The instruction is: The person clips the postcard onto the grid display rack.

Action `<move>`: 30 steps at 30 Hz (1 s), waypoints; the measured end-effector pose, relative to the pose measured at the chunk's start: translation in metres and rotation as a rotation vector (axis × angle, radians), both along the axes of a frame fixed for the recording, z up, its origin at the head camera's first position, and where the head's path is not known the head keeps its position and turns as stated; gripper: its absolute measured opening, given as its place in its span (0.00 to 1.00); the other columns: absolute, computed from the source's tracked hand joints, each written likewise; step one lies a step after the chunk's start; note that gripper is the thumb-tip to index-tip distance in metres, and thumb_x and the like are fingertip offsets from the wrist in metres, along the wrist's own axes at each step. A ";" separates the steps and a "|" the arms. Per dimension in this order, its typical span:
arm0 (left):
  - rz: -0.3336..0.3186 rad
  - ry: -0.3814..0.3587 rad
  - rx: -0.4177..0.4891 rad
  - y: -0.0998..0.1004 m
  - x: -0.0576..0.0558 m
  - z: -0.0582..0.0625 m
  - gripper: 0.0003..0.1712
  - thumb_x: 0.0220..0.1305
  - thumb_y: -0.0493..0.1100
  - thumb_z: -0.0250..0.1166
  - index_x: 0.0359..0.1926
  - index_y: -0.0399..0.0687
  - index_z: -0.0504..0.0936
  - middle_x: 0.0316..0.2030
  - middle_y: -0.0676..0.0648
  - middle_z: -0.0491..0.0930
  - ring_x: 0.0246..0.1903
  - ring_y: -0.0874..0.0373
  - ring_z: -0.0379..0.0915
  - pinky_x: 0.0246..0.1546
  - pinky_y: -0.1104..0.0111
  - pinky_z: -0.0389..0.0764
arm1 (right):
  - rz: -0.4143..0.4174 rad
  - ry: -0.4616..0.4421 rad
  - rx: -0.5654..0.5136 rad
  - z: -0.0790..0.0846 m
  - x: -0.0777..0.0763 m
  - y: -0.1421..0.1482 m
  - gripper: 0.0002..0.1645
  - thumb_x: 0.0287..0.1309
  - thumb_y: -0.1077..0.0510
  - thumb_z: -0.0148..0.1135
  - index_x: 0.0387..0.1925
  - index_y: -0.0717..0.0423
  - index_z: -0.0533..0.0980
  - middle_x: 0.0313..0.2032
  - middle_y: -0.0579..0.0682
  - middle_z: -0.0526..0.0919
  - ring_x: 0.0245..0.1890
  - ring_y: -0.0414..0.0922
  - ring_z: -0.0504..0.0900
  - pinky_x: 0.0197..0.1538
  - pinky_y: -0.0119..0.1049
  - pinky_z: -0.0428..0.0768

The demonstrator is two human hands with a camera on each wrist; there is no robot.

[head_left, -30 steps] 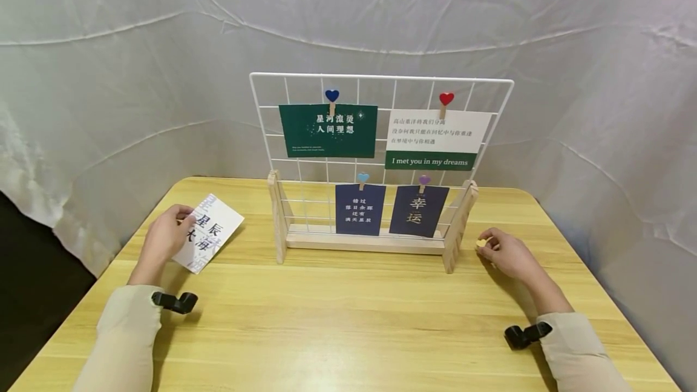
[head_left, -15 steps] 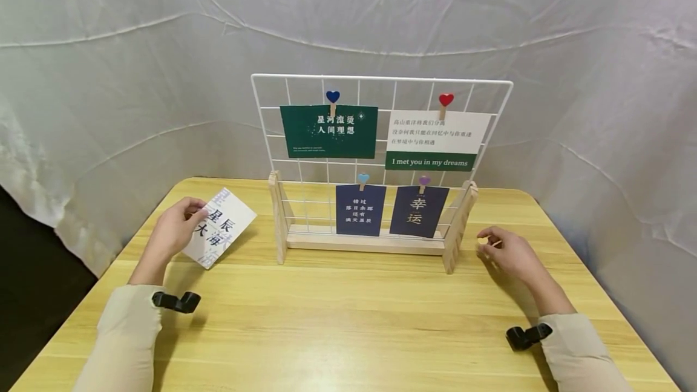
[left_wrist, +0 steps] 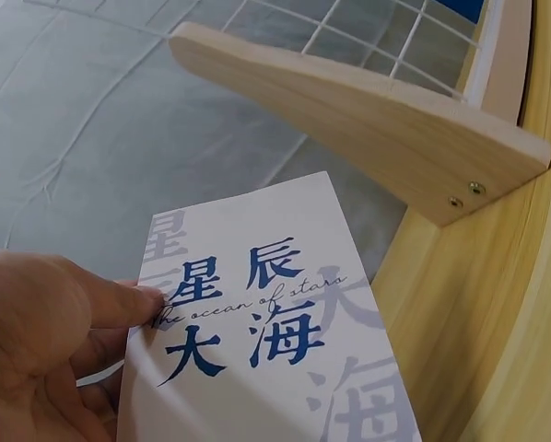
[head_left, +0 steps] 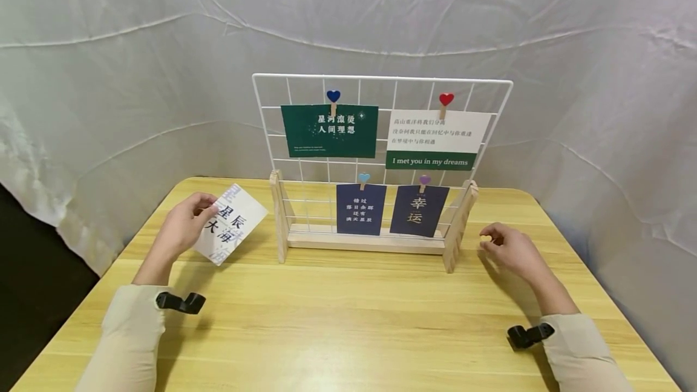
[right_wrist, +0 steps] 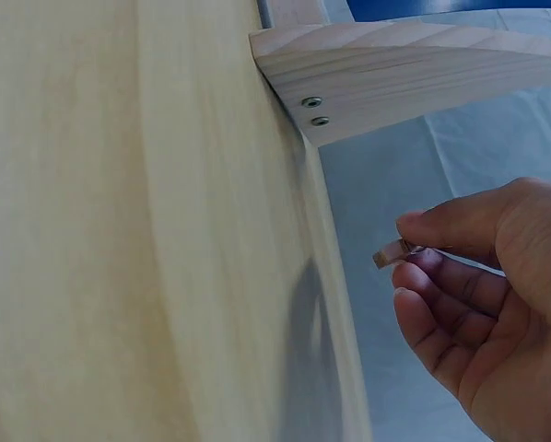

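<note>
A white card (head_left: pixel 233 222) with dark Chinese characters and "The ocean of stars" is pinched at its left edge by my left hand (head_left: pixel 187 222). In the left wrist view the card (left_wrist: pixel 257 368) is held tilted, with the thumb on its face. My right hand (head_left: pixel 514 250), right of the stand, pinches a small wooden clip (right_wrist: pixel 393 252) between thumb and fingertips. Only a bit of yellow on the clip (head_left: pixel 485 239) shows in the head view. Between the hands stands a white wire grid (head_left: pixel 381 78) on a wooden stand (head_left: pixel 365 242).
Heart-topped clips hold a green card (head_left: pixel 329 138), a white-and-green card (head_left: pixel 435 138) and two dark blue cards (head_left: pixel 362 225) on the grid. The stand is on a wood-grain table (head_left: pixel 337 319), with pale cloth (head_left: pixel 348 11) hanging behind.
My left hand has lifted the white card and carried it right, closer to the stand. The right hand has moved slightly, and less of the clip's yellow shows.
</note>
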State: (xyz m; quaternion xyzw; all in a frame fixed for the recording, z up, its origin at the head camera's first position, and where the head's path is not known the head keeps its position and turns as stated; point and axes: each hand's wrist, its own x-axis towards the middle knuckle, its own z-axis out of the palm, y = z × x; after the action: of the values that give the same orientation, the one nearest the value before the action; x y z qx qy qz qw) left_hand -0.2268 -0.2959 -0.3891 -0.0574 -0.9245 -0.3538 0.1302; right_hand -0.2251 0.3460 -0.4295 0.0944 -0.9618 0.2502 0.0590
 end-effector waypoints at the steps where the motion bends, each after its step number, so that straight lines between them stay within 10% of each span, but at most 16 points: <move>1: -0.003 0.000 0.004 0.001 0.000 0.001 0.14 0.75 0.41 0.53 0.53 0.35 0.74 0.46 0.33 0.79 0.43 0.41 0.75 0.40 0.58 0.72 | -0.004 -0.001 0.001 0.001 0.000 -0.001 0.13 0.63 0.60 0.63 0.46 0.63 0.76 0.35 0.56 0.82 0.36 0.53 0.80 0.37 0.49 0.77; 30: -0.152 0.104 0.036 0.017 0.006 0.013 0.17 0.73 0.37 0.57 0.60 0.42 0.72 0.45 0.34 0.82 0.39 0.44 0.80 0.32 0.71 0.77 | -0.013 0.083 -0.027 0.031 0.015 -0.011 0.13 0.62 0.61 0.66 0.46 0.63 0.78 0.40 0.60 0.84 0.40 0.58 0.81 0.41 0.55 0.80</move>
State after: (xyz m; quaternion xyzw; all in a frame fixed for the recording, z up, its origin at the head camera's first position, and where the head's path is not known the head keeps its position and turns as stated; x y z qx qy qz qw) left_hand -0.2203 -0.2791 -0.3757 -0.1431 -0.9030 -0.3757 0.1518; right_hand -0.2105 0.3351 -0.3987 0.0975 -0.9556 0.2588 0.1020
